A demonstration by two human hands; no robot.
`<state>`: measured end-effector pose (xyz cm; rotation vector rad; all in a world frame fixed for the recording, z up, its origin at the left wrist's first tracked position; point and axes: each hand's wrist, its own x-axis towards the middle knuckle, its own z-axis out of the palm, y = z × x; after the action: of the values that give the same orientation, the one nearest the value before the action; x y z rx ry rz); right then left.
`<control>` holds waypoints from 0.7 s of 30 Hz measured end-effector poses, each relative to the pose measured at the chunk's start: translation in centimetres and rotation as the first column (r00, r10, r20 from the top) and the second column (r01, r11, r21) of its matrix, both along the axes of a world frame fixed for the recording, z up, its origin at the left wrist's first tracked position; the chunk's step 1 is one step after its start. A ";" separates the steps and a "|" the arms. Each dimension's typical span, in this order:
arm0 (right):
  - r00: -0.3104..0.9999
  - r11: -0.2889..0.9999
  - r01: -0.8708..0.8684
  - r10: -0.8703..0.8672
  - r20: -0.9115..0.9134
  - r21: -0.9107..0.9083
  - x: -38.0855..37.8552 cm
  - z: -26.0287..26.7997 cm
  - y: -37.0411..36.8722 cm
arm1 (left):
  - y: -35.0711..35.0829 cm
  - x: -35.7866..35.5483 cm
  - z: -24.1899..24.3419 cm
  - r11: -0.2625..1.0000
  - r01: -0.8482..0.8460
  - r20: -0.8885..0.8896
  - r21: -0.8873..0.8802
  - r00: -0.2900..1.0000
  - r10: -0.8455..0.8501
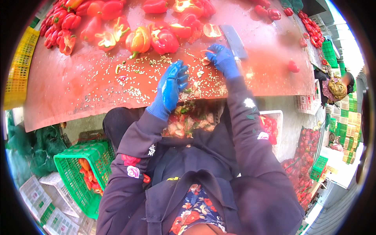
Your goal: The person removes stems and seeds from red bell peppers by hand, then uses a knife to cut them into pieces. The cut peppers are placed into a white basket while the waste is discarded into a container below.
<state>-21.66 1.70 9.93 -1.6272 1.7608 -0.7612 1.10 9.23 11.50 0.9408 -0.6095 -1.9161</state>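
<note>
My left hand (pixel 173 85), in a blue coated glove, is on edge over the seed-strewn red tabletop (pixel 97 76), its fingers slightly apart with nothing in them. My right hand (pixel 220 57), gloved alike, pinches a thin red piece of pepper (pixel 207 51) between thumb and fingers. A cleaver (pixel 234 41) lies flat just beyond and right of that hand, its handle partly hidden by the wrist. Whole red bell peppers (pixel 164 41) and a red-orange one (pixel 138 40) lie past my hands, beside cut halves (pixel 212 30). Pale seeds and small scraps are scattered between the hands.
Pepper cores and trimmings (pixel 188 120) fill a container at my lap, under the table edge. A green crate (pixel 85 155) with red pieces stands lower left, a white crate (pixel 279 114) of red pieces right. More peppers (pixel 60 23) are heaped upper left. Another person (pixel 336 86) is far right.
</note>
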 end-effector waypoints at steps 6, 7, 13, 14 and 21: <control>0.665 0.995 0.093 -0.079 0.743 0.022 6.1 3.3 8.9 | 1.2 -1.0 1.9 0.952 0.291 0.274 -0.094 0.927 -0.256; 0.668 0.991 0.134 -0.077 0.740 -0.017 6.4 3.8 10.3 | 1.5 -1.2 2.3 0.949 0.280 0.252 -0.144 0.938 -0.239; 0.637 0.904 0.412 -0.196 0.746 -0.114 -1.4 5.6 20.8 | 3.3 -1.8 3.7 0.630 0.739 0.248 -0.239 0.674 -0.696; 0.625 0.875 0.473 -0.249 0.740 -0.105 -4.3 6.3 23.0 | 3.2 -1.4 3.9 0.631 0.721 0.251 -0.288 0.692 -0.677; 0.586 0.792 0.592 -0.298 -0.753 0.148 -20.4 0.2 37.6 | 0.1 -0.2 2.0 0.915 0.297 0.284 -0.272 0.933 -0.219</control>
<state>-42.10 39.33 10.15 -1.2438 2.7424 0.0991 0.93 9.34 13.48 0.9356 -1.2031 -1.8670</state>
